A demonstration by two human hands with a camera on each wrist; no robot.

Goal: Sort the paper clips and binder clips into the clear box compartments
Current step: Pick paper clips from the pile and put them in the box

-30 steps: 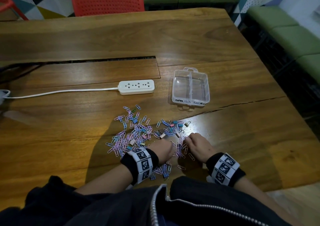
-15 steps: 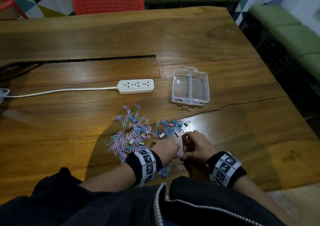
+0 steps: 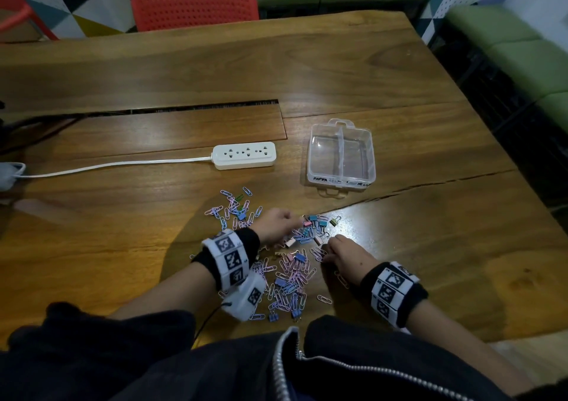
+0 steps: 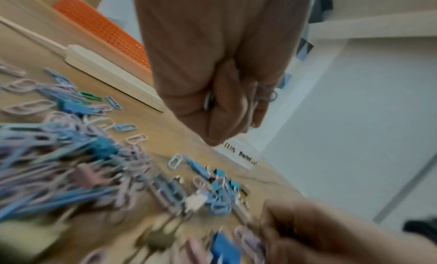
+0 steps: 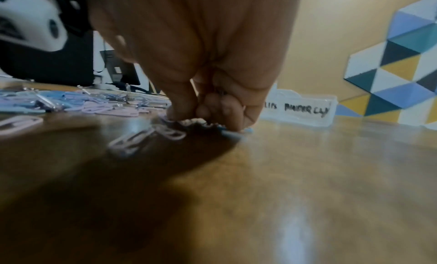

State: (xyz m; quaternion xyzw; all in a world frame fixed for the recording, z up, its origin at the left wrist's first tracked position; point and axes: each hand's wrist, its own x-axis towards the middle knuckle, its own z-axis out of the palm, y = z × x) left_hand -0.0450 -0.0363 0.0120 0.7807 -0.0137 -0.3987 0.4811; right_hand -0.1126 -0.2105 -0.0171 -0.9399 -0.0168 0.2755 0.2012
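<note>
Pink and blue paper clips mixed with small binder clips (image 3: 290, 273) lie scattered on the wooden table (image 3: 430, 247) in front of me. The clear two-compartment box (image 3: 341, 154) stands beyond them, and both halves look bare. My left hand (image 3: 295, 222) hovers over the far part of the pile; in the left wrist view its fingers (image 4: 236, 109) curl round a few paper clips (image 4: 266, 97). My right hand (image 3: 327, 248) is down at the pile's right edge, its fingertips (image 5: 179, 111) pinching clips (image 5: 165, 131) against the table. The box label (image 5: 305, 108) reads as binder clips.
A white power strip (image 3: 244, 155) with its cable lies left of the box. A cable slot (image 3: 184, 107) runs across the table behind it. A red chair (image 3: 193, 1) stands at the far side, and the table's right edge (image 3: 479, 118) drops off to green benches.
My left hand has lifted from the near part of the pile and moved forward toward the box side. My right hand has stayed at the pile's right edge, gathering clips.
</note>
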